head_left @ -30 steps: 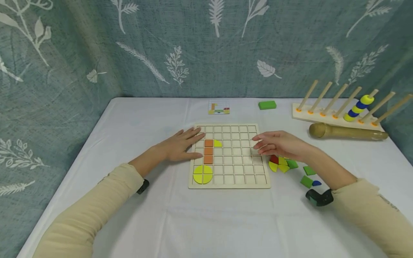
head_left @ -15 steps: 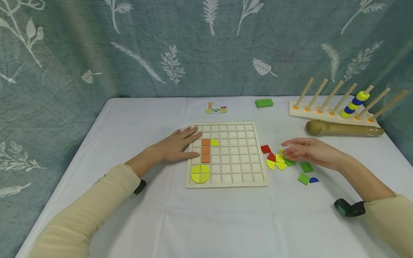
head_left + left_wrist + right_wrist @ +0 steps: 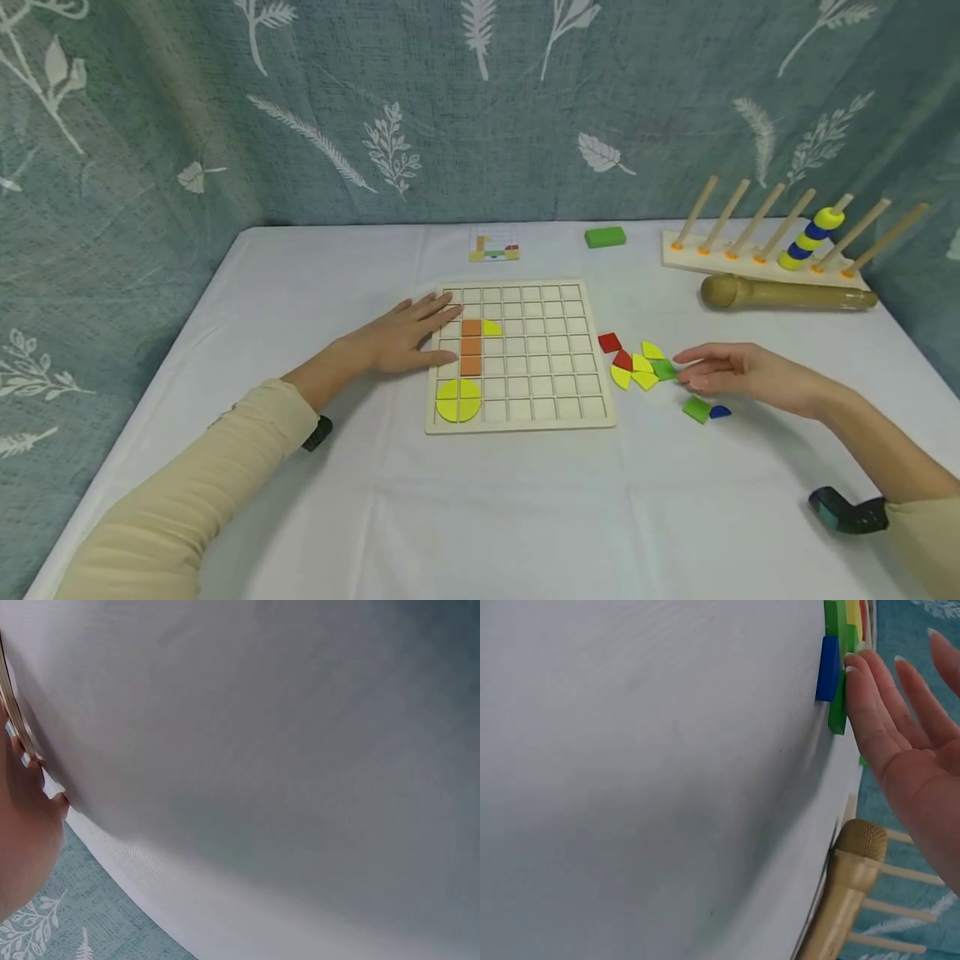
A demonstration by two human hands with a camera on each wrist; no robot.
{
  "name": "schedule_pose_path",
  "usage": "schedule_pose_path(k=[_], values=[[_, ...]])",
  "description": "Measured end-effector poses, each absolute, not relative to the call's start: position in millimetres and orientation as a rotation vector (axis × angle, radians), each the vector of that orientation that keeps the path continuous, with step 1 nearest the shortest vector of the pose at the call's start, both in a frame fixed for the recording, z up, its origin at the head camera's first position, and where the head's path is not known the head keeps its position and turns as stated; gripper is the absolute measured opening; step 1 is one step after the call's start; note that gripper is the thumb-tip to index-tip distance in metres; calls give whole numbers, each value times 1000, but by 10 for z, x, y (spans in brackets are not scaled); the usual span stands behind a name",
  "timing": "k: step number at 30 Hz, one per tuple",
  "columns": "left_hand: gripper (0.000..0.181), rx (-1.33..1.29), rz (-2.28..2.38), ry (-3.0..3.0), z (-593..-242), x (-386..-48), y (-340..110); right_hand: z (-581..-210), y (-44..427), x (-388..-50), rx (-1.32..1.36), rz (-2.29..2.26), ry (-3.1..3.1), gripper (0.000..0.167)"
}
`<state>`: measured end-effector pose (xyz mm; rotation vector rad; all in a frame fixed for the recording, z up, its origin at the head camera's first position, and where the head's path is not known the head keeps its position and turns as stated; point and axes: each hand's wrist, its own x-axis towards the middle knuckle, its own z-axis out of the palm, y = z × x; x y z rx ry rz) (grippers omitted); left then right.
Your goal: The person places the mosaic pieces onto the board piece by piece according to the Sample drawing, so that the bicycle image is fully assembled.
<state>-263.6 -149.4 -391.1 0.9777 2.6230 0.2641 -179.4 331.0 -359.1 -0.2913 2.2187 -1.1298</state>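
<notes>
Flat with fingers spread, my left hand (image 3: 401, 337) rests on the left edge of the pale grid board (image 3: 521, 431). The board bears an orange column (image 3: 471, 347), a yellow quarter piece (image 3: 492, 328) beside its top, and a yellow disc of quarters (image 3: 458, 401) at lower left. Right of the board my right hand (image 3: 757, 375) hovers low with extended fingers, at a green piece (image 3: 663, 370). In the right wrist view its fingertips are close against another green piece (image 3: 837, 712), beside a blue piece (image 3: 827, 669); whether they touch is unclear. Nothing is seen gripped.
Red (image 3: 610, 342) and yellow pieces (image 3: 651, 350) lie beside the board's right edge. Behind are a pattern card (image 3: 494, 245), a green block (image 3: 605, 237), a pegged rack (image 3: 712, 262) with yellow and blue beads, and a gold microphone (image 3: 787, 295).
My right hand has moved right and nearer from over the board's right edge, uncovering red and yellow pieces and covering a green one. My left hand stays on the board. The head view has shifted slightly.
</notes>
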Motion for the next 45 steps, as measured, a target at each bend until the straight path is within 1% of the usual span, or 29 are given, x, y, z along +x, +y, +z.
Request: schedule_pose_path(k=[8, 15, 25, 28, 32, 35, 37, 45], values=[[82, 971, 253, 2619, -3910, -2634, -1494, -3685, 3355, -1678, -470, -1227, 2260, 51], [83, 966, 234, 2628, -3896, -2646, -1503, -3727, 3279, -1608, -692, -1051, 2502, 48], [83, 961, 260, 2622, -3896, -2636, -1502, -3754, 3242, -1599, -807, -970, 2648, 47], [83, 962, 258, 2619, -3897, -2637, -1495, -3747, 3228, -1619, -763, -927, 2667, 42], [82, 964, 243, 2612, -3910, -2644, -1487, -3734, 3206, -1656, -662, -885, 2676, 27], [82, 967, 254, 2611, -3906, -2639, -1483, -3716, 3167, -1692, -605, -902, 2698, 22], [82, 971, 267, 2609, -3904, -2635, -1485, -3695, 3128, -1720, -555, -942, 2689, 22], [82, 961, 275, 2610, -3907, -2629, -1487, -3613, 2909, -1836, -281, -1194, 2496, 37]])
